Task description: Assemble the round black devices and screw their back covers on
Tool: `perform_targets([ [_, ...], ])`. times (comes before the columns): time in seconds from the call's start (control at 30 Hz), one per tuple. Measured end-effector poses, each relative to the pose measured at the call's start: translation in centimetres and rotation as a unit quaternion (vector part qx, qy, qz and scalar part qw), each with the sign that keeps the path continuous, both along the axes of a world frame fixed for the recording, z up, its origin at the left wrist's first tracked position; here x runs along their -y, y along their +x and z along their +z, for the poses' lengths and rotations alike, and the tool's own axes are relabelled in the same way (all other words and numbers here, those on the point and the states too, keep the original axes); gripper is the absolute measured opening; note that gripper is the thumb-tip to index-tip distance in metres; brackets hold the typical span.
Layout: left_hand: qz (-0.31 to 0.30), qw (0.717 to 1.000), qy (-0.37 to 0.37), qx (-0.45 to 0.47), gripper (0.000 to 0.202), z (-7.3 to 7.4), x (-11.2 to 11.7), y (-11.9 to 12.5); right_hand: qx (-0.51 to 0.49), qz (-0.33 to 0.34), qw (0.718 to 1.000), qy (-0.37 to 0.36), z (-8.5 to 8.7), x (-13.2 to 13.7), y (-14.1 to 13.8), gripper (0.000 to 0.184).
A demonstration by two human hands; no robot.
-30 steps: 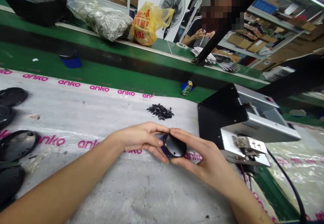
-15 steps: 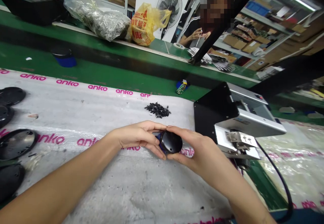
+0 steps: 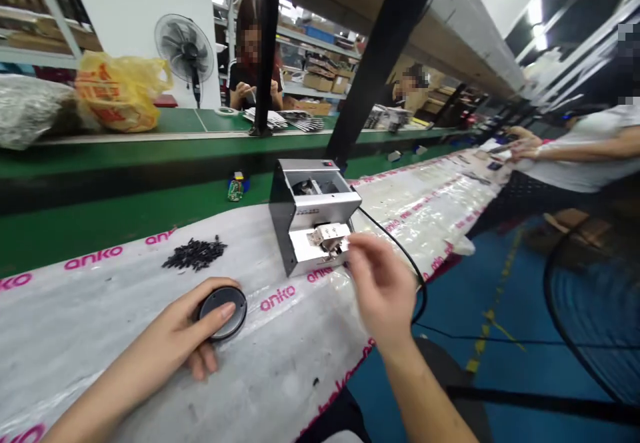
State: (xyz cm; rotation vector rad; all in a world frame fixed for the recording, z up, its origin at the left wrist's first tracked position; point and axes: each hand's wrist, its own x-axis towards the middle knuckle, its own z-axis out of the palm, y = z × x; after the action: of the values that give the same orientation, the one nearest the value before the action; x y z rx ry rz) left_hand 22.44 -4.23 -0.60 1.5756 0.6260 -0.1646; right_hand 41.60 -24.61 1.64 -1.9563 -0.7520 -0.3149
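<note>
My left hand holds a round black puck-shaped part over the covered bench, with the thumb across its top and the other fingers around its side and beneath. At the front of a small silver and black bench machine, which looks like a screw feeder, is my right hand. Its fingers are curled in a pinch beside the metal outlet block. Whatever lies between those fingertips is too small and blurred to make out. A heap of small black parts lies behind my left hand.
White printed film covers the bench. A small piece with a green circuit board sits on the green strip behind. A black cable curves from the machine. Two people work across the bench, another at right. A fan stands at right.
My view has swung to the right. My right hand has left the round black part and moved to the machine's front. My left hand alone now holds the part.
</note>
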Motion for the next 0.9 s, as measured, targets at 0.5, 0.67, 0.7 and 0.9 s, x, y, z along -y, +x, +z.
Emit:
perform_targets([
  [0.5, -0.101, 0.995, -0.003, 0.026, 0.054, -0.6, 3.0, 5.5, -0.287, 0.135, 0.938, 0.141, 1.8, 2.7, 9.2, 0.042],
  [0.67, -0.115, 0.993, -0.024, 0.02, 0.053, -0.6, 2.9, 5.4, -0.27, 0.198, 0.896, 0.293, 5.0, 0.1, 5.0, 0.051],
  [0.7, -0.117, 0.993, -0.028, 0.019, 0.053, -0.6, 2.9, 5.5, -0.246, 0.203, 0.892, 0.321, 5.4, -0.9, 4.4, 0.05],
  [0.9, -0.123, 0.991, -0.046, 0.017, 0.054, -0.6, 2.8, 5.5, -0.152, 0.244, 0.886, 0.365, 6.6, -6.0, 4.2, 0.047],
])
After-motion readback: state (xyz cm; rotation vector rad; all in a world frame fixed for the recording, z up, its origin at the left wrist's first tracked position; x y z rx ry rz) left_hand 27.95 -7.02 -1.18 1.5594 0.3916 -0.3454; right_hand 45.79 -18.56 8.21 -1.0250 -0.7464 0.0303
